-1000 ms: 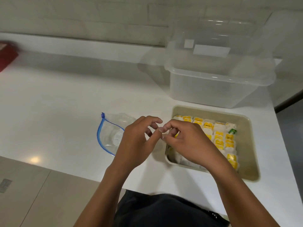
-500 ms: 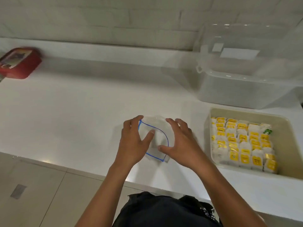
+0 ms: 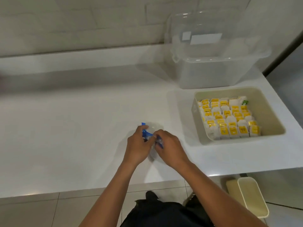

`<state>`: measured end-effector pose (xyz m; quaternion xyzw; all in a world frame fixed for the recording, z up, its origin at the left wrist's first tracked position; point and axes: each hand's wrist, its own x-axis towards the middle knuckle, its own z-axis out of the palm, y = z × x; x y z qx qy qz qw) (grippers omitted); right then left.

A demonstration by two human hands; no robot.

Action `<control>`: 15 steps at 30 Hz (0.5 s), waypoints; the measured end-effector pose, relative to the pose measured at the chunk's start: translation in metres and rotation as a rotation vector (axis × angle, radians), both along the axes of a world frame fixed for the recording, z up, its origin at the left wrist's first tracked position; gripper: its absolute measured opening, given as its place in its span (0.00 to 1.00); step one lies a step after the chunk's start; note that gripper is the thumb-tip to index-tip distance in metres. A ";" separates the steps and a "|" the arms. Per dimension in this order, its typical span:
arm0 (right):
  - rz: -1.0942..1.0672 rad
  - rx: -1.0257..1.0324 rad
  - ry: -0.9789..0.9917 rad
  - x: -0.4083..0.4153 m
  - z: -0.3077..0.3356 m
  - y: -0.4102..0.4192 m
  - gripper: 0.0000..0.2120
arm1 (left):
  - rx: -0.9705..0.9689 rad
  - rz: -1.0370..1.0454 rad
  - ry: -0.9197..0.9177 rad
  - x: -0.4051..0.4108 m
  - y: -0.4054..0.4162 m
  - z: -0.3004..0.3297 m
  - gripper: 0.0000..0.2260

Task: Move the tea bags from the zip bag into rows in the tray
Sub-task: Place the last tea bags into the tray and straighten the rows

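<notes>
A clear zip bag (image 3: 151,130) with a blue seal is crumpled on the white counter between my two hands. My left hand (image 3: 137,147) grips its left side, with the blue strip showing above the fingers. My right hand (image 3: 170,149) grips its right side, the fingers curled around the plastic. No tea bag shows inside the bag. To the right stands the beige tray (image 3: 270,115), filled with several rows of white tea bags (image 3: 229,118) with yellow labels; one green-marked bag lies at its far right corner.
A large clear plastic tub (image 3: 213,69) stands behind the tray against the tiled wall. The counter's front edge (image 3: 98,189) runs just before my body. A cream bin (image 3: 250,195) sits on the floor below the counter at the right.
Both hands left the tray, took the flat zip bag lying on the counter and have squeezed it into a crumpled bundle. The view has swung, so the tray now lies further right.
</notes>
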<state>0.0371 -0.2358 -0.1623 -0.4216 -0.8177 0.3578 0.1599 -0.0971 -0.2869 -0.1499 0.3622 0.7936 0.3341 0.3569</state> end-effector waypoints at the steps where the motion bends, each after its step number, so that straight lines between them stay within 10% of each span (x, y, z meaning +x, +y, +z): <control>1: -0.031 -0.006 0.036 0.005 0.004 0.000 0.09 | 0.010 -0.010 0.005 0.005 -0.002 0.003 0.20; 9: -0.275 -0.030 0.228 0.086 0.046 -0.016 0.07 | 0.232 -0.187 -0.030 0.086 -0.010 0.030 0.07; 15: -0.429 -0.075 0.334 0.183 0.053 -0.027 0.09 | 0.100 -0.322 -0.583 0.192 -0.010 0.041 0.14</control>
